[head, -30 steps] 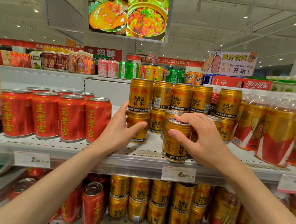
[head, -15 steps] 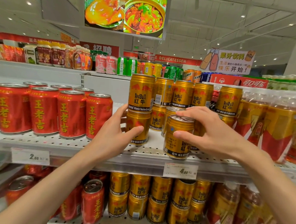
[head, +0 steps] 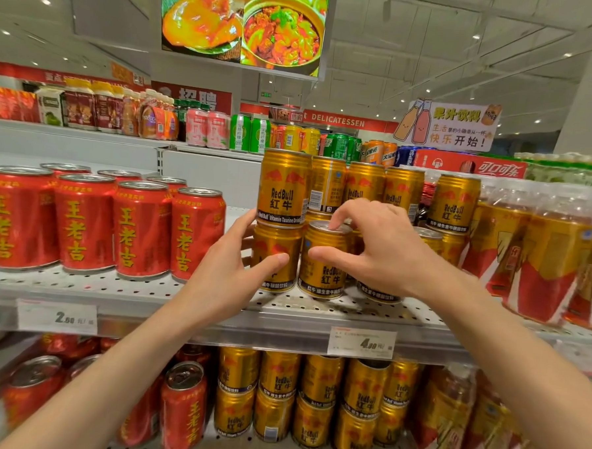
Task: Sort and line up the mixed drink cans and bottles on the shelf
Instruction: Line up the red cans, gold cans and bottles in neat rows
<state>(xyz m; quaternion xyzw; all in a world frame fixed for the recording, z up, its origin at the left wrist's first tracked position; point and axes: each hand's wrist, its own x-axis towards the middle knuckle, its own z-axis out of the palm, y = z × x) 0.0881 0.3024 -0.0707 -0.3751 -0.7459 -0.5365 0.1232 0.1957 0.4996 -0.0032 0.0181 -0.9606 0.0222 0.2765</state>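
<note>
Partly hidden gold can (head: 323, 260), right hand (head: 379, 249) gripping, labels blurred

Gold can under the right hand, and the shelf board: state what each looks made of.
Gold can: thin metal, likely aluminium, glossy printed wall with ribbed bands, bare silvery lid. Shelf board: probably sheet metal, pale matte coating, punched with rows of small holes.

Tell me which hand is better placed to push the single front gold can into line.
The right hand: it already grips the front gold can, thumb on its side and fingertips on its lid. The left hand holds the bottom can of the stack beside it.
</note>
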